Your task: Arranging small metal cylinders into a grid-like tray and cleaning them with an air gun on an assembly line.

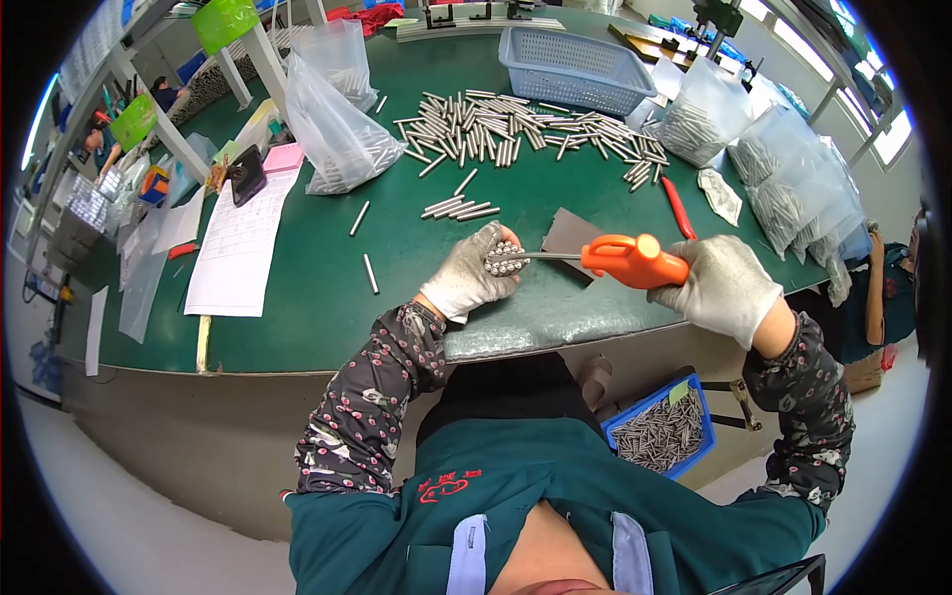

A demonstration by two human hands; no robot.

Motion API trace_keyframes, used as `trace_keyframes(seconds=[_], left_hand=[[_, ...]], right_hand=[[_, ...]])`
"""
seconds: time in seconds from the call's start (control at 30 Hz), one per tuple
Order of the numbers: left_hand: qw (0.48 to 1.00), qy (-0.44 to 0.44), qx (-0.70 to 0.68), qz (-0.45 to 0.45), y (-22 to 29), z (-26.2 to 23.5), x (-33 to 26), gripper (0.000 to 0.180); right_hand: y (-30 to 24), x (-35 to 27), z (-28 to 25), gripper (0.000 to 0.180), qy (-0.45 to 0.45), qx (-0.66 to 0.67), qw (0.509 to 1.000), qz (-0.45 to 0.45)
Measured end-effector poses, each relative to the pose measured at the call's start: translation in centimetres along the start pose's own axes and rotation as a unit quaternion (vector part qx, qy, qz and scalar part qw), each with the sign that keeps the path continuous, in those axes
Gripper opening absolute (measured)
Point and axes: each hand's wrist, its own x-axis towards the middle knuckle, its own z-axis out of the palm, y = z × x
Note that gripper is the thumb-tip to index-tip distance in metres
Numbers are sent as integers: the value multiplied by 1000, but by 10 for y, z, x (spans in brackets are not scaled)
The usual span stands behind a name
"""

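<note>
My left hand (pixel 470 274), in a white work glove with a grey palm, is closed around a bundle of short metal pins (pixel 505 260), their round ends turned to the right. My right hand (pixel 732 288), gloved too, grips an orange air blow gun (pixel 633 260). The gun's thin metal nozzle reaches left to the ends of the pins; whether it touches them I cannot tell. Beneath the nozzle lies a grey-brown flat sheet (pixel 568 238). Several loose pins (pixel 458 209) rest on the green table just beyond my left hand.
A large heap of metal pins (pixel 496 124) spreads across the far middle, before a blue-grey basket (pixel 575 69). Filled plastic bags (pixel 342 139) stand left and right. A red-handled tool (pixel 678 208) lies near my right hand. Below the table edge is a blue bin (pixel 706 436) of pins.
</note>
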Motion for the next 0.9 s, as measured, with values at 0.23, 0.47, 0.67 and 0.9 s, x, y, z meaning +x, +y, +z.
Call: trace_keyframes(seconds=[0.23, 0.47, 0.67, 0.9], left_hand=[[998, 9, 52, 32, 2, 1, 0, 33], [999, -13, 28, 7, -6, -2, 3, 40], [1000, -5, 19, -8, -3, -1, 1, 40], [1000, 14, 21, 12, -6, 1, 2, 42]], right_hand=[[1, 0, 0, 29, 12, -11, 1000, -6], [10, 0, 2, 30, 11, -23, 1000, 15], [10, 1, -1, 30, 12, -31, 999, 28], [10, 10, 0, 31, 12, -36, 999, 39]])
